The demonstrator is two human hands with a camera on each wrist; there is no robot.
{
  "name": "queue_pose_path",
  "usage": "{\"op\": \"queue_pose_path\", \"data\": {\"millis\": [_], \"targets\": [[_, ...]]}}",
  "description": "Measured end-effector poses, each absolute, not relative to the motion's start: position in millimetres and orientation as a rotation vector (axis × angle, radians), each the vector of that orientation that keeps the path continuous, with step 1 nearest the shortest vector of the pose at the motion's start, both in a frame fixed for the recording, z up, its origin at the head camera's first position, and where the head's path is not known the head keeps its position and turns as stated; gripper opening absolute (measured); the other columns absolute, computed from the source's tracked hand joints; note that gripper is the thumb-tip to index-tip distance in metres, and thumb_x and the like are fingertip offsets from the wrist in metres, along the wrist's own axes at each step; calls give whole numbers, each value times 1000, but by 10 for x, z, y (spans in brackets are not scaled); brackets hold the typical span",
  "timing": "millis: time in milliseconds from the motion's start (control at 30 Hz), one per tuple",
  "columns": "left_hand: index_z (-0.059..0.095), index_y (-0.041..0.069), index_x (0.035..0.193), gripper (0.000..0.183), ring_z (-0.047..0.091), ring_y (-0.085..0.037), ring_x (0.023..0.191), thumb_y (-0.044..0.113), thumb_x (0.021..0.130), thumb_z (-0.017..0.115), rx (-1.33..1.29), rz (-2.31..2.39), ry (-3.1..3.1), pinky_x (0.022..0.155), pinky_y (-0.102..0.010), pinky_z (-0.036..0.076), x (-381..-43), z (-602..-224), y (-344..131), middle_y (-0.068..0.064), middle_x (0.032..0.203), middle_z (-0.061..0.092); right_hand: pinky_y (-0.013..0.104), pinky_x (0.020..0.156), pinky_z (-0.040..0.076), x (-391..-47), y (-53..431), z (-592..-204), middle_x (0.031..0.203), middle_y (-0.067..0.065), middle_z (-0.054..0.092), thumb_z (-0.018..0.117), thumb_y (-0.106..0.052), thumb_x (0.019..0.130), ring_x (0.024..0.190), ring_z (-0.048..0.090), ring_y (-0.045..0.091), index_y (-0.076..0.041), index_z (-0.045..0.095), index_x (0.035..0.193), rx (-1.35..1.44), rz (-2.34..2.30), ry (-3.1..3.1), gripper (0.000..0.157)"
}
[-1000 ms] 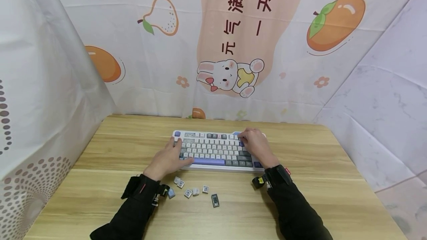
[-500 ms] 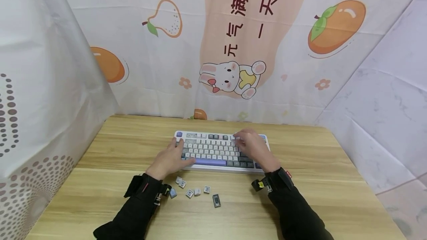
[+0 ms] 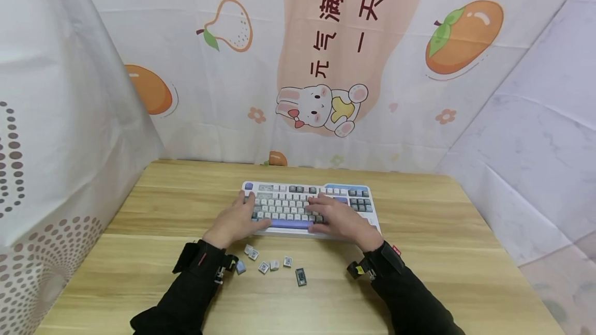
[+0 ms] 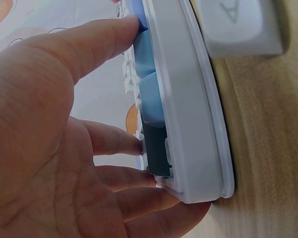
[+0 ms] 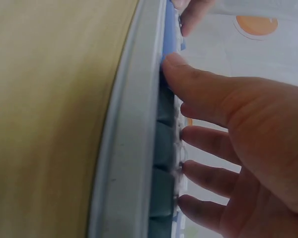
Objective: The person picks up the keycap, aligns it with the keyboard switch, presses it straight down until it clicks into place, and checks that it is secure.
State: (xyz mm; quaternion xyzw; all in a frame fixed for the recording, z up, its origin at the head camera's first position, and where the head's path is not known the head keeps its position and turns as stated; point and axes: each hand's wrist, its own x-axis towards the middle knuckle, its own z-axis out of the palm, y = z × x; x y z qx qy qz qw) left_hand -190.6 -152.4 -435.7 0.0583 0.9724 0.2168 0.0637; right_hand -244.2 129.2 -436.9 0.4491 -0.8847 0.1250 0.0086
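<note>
A white keyboard [image 3: 279, 203] with white, grey and purple keycaps lies near the middle of the table. My left hand [image 3: 234, 224] rests on its left end, fingers spread. Its thumb touches the purple space bar [image 3: 284, 223] in the head view, and the outer fingers reach the keyboard's corner in the left wrist view. My right hand [image 3: 342, 219] lies over the right half of the letter keys, fingers relaxed. In the right wrist view the right thumb [image 5: 181, 72] touches the end of the space bar. Neither hand grips anything. Keys under both palms are hidden.
Several loose white keycaps [image 3: 263, 267], a blue keycap [image 3: 240, 267] and a longer dark keycap [image 3: 300, 276] lie in front of the keyboard. A white keycap [image 4: 238, 20] marked A shows close to the left wrist. A printed cloth [image 3: 223, 133] hangs behind the wooden table [image 3: 419, 211].
My right hand has come from the keyboard's upper right keys leftward and down to the letter keys and space bar. Those upper right keys are now uncovered. My left hand has stayed in place.
</note>
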Motion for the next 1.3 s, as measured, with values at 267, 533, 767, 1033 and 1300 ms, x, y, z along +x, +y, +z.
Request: {"op": "queue_pose_path", "data": {"millis": [267,533,767,1033,1300], "targets": [[22,-4,147,96,30,-47,131,60,84,57,162,640,2928,92,-53,42,-1911,-4336,-1551,-35,150,13,49,102,33,-2438,1305,-4391,141,16,47,66,-40,86,132,34,38,-9,59,129,1406,427,-2788,54],[23,-4,147,96,31,-48,130,60,84,57,172,662,2936,92,-54,42,-1901,-4320,-1559,-35,150,14,48,102,32,-2443,1287,-4376,141,16,47,66,-40,85,133,34,38,-9,59,129,1403,456,-2788,55],[23,-5,147,96,32,-48,129,60,84,57,180,653,2935,89,-53,45,-1892,-4314,-1552,-35,150,14,49,103,32,-2437,1296,-4393,141,17,46,66,-39,85,133,33,39,-8,58,129,1405,475,-2794,54],[24,-5,147,96,36,-48,127,60,84,57,187,636,2934,86,-51,47,-1884,-4305,-1545,-35,149,15,49,103,32,-2430,1312,-4417,142,16,45,66,-40,85,133,33,38,-8,58,129,1398,487,-2808,55],[26,-5,146,95,38,-48,125,59,84,57,195,610,2927,82,-50,49,-1890,-4291,-1547,-34,149,17,49,102,33,-2413,1322,-4419,138,17,49,60,-35,92,130,37,39,-8,61,126,1383,490,-2751,43]]}}
